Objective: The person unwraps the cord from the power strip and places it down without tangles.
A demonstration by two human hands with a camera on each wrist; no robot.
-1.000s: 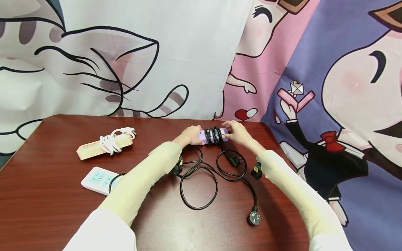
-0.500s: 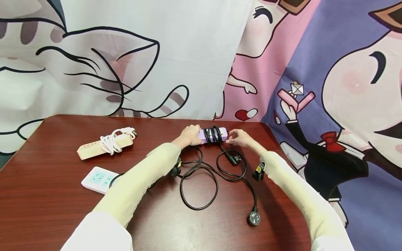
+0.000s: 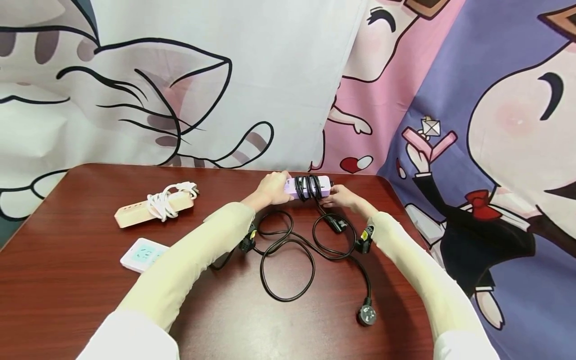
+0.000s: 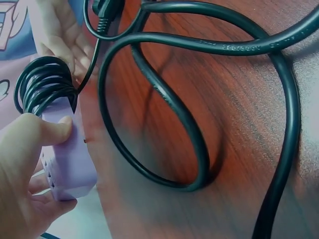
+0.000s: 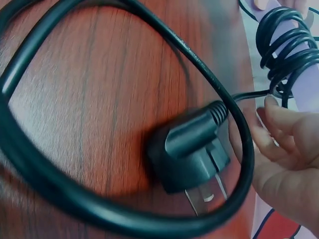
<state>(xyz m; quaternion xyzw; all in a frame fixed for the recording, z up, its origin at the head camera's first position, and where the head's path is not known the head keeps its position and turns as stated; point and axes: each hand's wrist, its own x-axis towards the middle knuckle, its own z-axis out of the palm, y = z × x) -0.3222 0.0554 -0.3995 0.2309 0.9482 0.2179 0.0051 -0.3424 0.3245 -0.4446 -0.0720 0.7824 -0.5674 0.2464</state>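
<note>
My left hand [image 3: 272,188] grips the left end of a purple power strip [image 4: 75,159], thumb on one face and fingers around the other side. Several turns of its thin black cord [image 4: 47,87] are wound around the middle of the strip. At the strip's right end, my right hand [image 3: 342,196] is just below and in front, its fingers loosely bent beside the cord; whether they touch it I cannot tell. From the winding, the cord runs down to a black plug [image 5: 192,149] with metal pins, lying on the table.
A thicker black cord [image 3: 288,300] lies in loops before the hands, ending in a round plug [image 3: 367,315]. Left of it are a white power strip [image 3: 143,254], partly behind my left sleeve, and a cream power strip [image 3: 135,214] wrapped in white cord. A printed curtain [image 3: 279,75] hangs behind.
My right hand has come off the strip's right end and moved down in front of it. My left hand has shifted the strip slightly up and away. The head view has turned a little.
</note>
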